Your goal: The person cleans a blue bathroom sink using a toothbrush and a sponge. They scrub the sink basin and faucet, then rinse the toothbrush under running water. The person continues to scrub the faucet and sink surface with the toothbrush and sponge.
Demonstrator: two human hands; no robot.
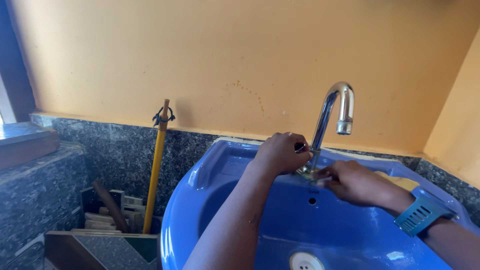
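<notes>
Chrome tap point(334, 107) stands at 12 o'clock on the blue basin point(200, 200) rim. L hand point(280, 152) is clamped round the tap's lower stem; R hand point(352, 182) pinches a small item at the base, approx. 3 o'clock. Risk: wet chrome, so the grip may slip and the tap twist loose.

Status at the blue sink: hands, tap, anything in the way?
Left hand closed on chrome tap handle. Right hand at tap base, grip unclear. Blue sink basin: only drain. Yellow pole off left.
</notes>
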